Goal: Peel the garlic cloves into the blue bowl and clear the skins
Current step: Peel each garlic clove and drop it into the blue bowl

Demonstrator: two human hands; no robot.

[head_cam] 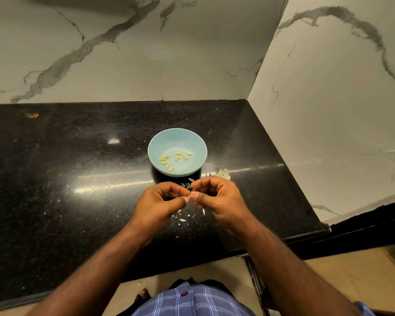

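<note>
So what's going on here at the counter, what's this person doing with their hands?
A person is peeling garlic at a black counter. Both hands are brought together in front of the blue bowl, the left hand and right hand pinching something small between their fingertips, most likely a clove, though it is mostly hidden. Several peeled cloves already lie in the bowl. Loose white skins are scattered on the counter below the hands, with a larger papery piece right of the bowl, so clearing hasn't happened yet.

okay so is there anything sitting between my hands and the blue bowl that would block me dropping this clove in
Nothing visible blocks the way. Your left hand and right hand meet just in front of the blue bowl, and only loose garlic skins lie flat on the counter in that gap. The bowl is open-topped.
</note>
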